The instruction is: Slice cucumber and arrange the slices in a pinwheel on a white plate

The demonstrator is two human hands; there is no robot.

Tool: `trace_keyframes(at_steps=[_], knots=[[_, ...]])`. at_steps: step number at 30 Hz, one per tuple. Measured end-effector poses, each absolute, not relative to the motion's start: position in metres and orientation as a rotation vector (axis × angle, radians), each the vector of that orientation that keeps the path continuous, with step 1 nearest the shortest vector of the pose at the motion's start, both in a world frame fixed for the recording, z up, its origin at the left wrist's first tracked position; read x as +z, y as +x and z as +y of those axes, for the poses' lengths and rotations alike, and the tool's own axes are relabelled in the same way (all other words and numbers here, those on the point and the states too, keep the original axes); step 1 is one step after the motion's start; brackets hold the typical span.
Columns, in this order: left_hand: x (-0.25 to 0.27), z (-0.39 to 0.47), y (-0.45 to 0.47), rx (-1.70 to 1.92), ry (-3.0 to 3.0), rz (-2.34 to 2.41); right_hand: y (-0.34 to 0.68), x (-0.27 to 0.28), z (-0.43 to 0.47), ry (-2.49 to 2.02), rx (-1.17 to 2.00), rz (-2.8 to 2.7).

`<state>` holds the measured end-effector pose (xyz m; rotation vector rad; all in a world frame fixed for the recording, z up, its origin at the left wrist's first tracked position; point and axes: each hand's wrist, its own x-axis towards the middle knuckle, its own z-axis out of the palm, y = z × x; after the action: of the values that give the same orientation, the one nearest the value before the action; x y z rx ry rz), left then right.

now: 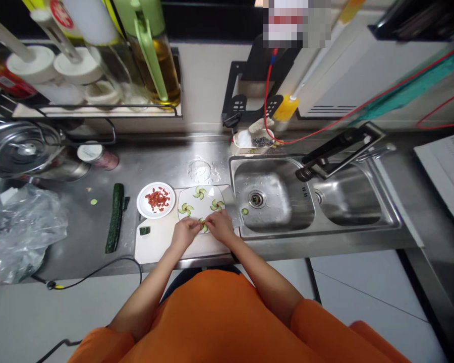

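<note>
A brushed stainless-steel countertop (85, 229) runs along a pale wall, and a flat white cutting board (159, 249) lies at its front edge, just left of the sink. On the board sits a squarish white plate with a thin dark rim (201, 207), carrying four pinwheels of thin, dark-edged pale green slices. The pinwheel nearest the person (204, 229) lies at the plate's near edge, partly covered by the fingers. The bare left hand (186, 232) and bare right hand (220, 226) come together over it, fingertips drawn in and almost meeting; whether either pinches a piece is too small to tell.

Beside the plate, a round white dish (140, 205) holds small red pieces (159, 199). A short dark green chunk (145, 230) rests on the board, and a long dark green cucumber (115, 219) lies on the steel to its left. Farther left are a crumpled clear plastic bag (30, 227) and a lidded steel pot (70, 169). A wet ring (200, 171) marks the metal behind the plate.

To the right is a double-basin steel sink (287, 201) with a black faucet (318, 164); a round green slice (244, 212) lies in the left basin. Above, a wall rack (109, 112) bears jars and a green-topped oil bottle (166, 65), and a thin red cable (325, 132) crosses the wall.
</note>
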<state>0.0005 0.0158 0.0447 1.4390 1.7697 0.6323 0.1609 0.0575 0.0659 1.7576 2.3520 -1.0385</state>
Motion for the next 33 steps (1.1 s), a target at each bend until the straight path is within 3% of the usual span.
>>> trace_keyframes(at_steps=[33], knots=[[0.0434, 0.0152, 0.0019, 0.524, 1.567, 1.788, 0.1603, 0.0678, 0.0571, 1.720, -1.042, 2.389]])
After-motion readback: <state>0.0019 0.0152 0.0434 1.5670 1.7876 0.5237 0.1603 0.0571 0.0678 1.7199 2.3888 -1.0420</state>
